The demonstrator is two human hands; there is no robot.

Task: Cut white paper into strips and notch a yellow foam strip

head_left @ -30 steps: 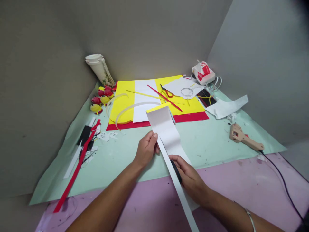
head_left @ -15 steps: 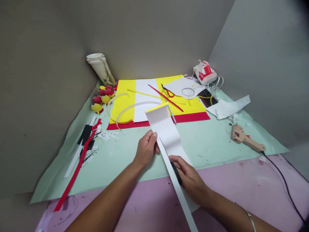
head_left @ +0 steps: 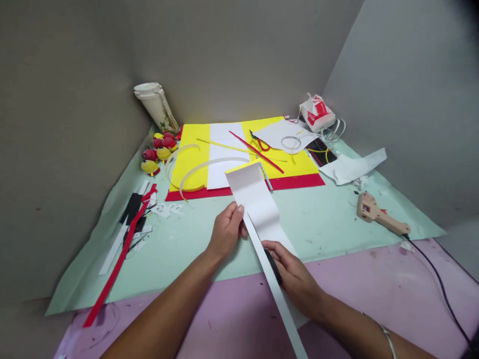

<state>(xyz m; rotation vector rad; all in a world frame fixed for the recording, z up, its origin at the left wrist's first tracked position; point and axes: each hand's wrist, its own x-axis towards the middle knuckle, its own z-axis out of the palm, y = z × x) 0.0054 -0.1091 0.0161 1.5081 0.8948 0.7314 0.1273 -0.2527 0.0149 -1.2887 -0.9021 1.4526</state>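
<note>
My left hand (head_left: 228, 229) pinches the left edge of a long white paper sheet (head_left: 258, 202), whose far end shows a yellow edge. Below it my right hand (head_left: 290, 274) is closed round black-handled scissors (head_left: 273, 267) at the sheet. A narrow white strip (head_left: 275, 294) runs from near my left fingers down past the scissors to the bottom of the view, split from the wider part by a cut. The scissor blades are hidden by the paper.
Yellow, white and red sheets (head_left: 190, 167) lie at the back with red-handled scissors (head_left: 263, 144). At left are a white bucket (head_left: 155, 104), red and yellow rolls (head_left: 149, 167) and a red strip (head_left: 112, 279). A glue gun (head_left: 381, 215) with a cord rests at right.
</note>
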